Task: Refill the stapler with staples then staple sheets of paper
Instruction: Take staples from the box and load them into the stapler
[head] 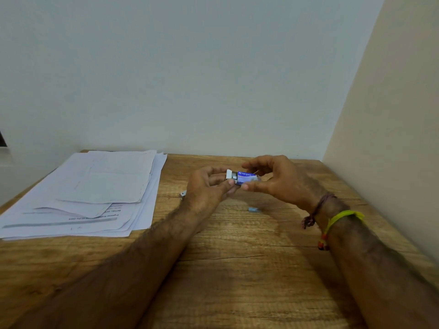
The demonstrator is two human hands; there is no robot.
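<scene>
A small blue staple box (247,178) is held above the wooden table (237,269), lying sideways. My right hand (278,179) grips the box's right part between thumb and fingers. My left hand (209,186) pinches its left end, where the white flap stands open and grey staples show inside. A stack of white paper sheets (90,193) lies on the table to the left. A bit of metal (183,194) pokes out from behind my left hand; it may be the stapler, mostly hidden. A tiny light-blue piece (254,209) rests on the table below my hands.
The table stands in a corner, with a pale wall (190,79) behind it and a beige wall (392,138) along its right side. Thread bands circle my right wrist (332,214).
</scene>
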